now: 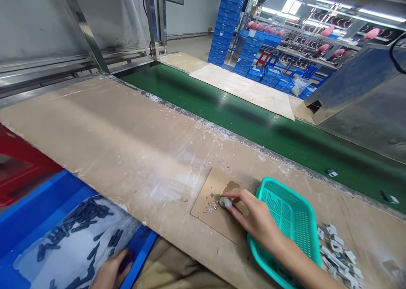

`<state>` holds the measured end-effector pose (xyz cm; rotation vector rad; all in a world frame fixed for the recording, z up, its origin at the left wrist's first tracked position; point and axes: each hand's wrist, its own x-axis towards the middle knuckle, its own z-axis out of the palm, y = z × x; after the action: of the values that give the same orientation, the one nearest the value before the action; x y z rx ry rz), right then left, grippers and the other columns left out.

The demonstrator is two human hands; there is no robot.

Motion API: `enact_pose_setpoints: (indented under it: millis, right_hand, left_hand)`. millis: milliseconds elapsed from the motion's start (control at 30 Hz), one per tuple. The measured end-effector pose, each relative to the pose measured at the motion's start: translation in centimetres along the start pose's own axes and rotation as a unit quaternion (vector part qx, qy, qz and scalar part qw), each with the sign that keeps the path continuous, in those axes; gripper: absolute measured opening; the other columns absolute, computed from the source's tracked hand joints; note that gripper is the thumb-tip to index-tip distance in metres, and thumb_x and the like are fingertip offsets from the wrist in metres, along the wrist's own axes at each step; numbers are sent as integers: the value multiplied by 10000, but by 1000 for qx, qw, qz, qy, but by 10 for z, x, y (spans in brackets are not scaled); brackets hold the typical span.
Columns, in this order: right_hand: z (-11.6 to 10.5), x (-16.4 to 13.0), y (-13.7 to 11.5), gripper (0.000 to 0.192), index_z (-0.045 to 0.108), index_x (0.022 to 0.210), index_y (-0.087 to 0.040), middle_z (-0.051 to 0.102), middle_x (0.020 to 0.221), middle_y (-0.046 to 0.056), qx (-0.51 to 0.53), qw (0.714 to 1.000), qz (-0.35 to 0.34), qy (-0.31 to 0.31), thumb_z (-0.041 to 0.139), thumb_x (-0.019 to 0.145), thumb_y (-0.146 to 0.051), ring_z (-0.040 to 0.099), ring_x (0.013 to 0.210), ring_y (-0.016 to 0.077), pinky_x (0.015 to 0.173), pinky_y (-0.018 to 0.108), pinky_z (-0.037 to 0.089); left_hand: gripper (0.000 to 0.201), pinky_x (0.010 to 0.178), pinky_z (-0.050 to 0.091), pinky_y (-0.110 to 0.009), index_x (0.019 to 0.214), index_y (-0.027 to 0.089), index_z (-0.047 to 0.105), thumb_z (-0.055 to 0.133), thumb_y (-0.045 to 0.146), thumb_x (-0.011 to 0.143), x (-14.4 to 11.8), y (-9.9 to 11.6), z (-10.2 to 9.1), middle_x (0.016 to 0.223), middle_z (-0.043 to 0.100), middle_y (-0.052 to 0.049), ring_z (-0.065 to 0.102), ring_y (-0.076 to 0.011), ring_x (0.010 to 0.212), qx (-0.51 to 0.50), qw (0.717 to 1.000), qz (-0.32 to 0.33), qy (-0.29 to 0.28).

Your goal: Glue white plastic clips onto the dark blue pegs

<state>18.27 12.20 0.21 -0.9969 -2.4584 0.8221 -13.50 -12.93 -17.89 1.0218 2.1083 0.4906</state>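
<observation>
My right hand [253, 213] pinches a small grey-white plastic piece [227, 202] between thumb and fingers. The piece is at a small round dish [222, 200] on a square of brown board [206, 200]; I cannot tell whether they touch. Wet-looking spots and drops lie around the dish. At the lower left, my left hand [111, 268] is over the near right side of a blue bin [144, 249], its fingers curled and their tips hidden. Inside the bin, several dark, narrow pieces [95, 211] lie on a clear plastic sheet.
A green basket [312, 221] stands right of the board, partly behind my right forearm. Beyond it lies a pile of grey-white pieces [339, 251]. Two small pieces ride on the green conveyor belt [241, 111]. A red stool [22, 166] is left; stacked blue crates [226, 23] stand behind.
</observation>
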Motion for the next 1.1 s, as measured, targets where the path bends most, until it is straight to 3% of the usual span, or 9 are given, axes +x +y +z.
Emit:
enact_pose_setpoints:
  millis: [133, 367, 433, 500, 567, 667, 767, 900, 1100]
  right_hand:
    - [-5, -2, -1, 181, 551, 1072, -222, 651, 995, 69, 15, 1000, 8, 21, 518, 894, -211, 631, 893, 200, 761, 353, 537]
    - [-9, 0, -2, 157, 575, 1037, -218, 669, 1007, 71, 34, 999, 12, 28, 544, 884, -229, 643, 934, 218, 773, 359, 546]
    - [-10, 0, -1, 166, 577, 1047, -226, 669, 1020, 64, 46, 998, 21, 28, 556, 884, -245, 642, 945, 216, 781, 355, 542]
    - [-11, -1, -1, 175, 579, 1055, -231, 669, 1034, 61, 63, 997, 32, 25, 565, 885, -268, 638, 959, 218, 797, 361, 539]
    - [-11, -1, -1, 185, 580, 1058, -226, 669, 1044, 67, 86, 995, 42, 24, 572, 884, -289, 635, 978, 224, 814, 372, 539]
    - [-11, 0, -1, 191, 584, 1044, -212, 674, 1038, 77, 126, 990, 56, 27, 588, 876, -303, 639, 983, 229, 824, 375, 549]
    - [-11, 1, -4, 193, 594, 1012, -200, 680, 1017, 84, 166, 983, 65, 41, 620, 854, -308, 652, 952, 227, 808, 369, 570]
    - [-15, -1, -14, 192, 600, 980, -209, 686, 988, 70, 211, 973, 59, 79, 667, 817, -284, 668, 893, 207, 787, 339, 592]
    - [-22, -11, -39, 202, 601, 959, -231, 692, 954, 59, 224, 965, 21, 133, 700, 784, -212, 670, 913, 210, 794, 307, 592]
  left_hand:
    - [321, 562, 469, -295, 560, 223, 559, 590, 541, 589, 2, 6, -7, 495, 601, -4, 579, -204, 524, -92, 992, -81, 13]
    - [839, 717, 553, -358, 822, 187, 544, 699, 767, 236, -8, 16, -16, 776, 700, -93, 677, -276, 745, -267, 947, -173, 30]
    - [897, 791, 558, -319, 935, 159, 581, 758, 708, 247, -14, 26, -24, 929, 709, -127, 658, -280, 946, -350, 909, -225, 1]
    - [820, 830, 550, -258, 1033, 165, 610, 853, 524, 337, -23, 42, -37, 1077, 685, -100, 601, -247, 1088, -462, 842, -276, -31]
    - [702, 835, 552, -243, 1046, 202, 643, 888, 302, 395, -33, 60, -52, 1143, 662, -53, 594, -228, 1094, -560, 769, -306, -41]
    - [596, 753, 581, -269, 908, 208, 702, 897, 190, 345, -47, 91, -70, 1099, 672, -30, 641, -228, 954, -623, 714, -316, -43]
    - [549, 737, 571, -257, 878, 185, 711, 897, 205, 362, -56, 129, -73, 1053, 673, -46, 634, -214, 918, -616, 728, -287, -91]
    - [369, 698, 538, -256, 943, 175, 670, 791, 276, 609, -61, 190, -58, 937, 652, -51, 605, -152, 784, -592, 774, -123, -188]
    - [373, 677, 474, -206, 992, 148, 571, 752, 222, 675, -46, 250, -26, 885, 662, -61, 573, -89, 732, -608, 757, -6, -237]
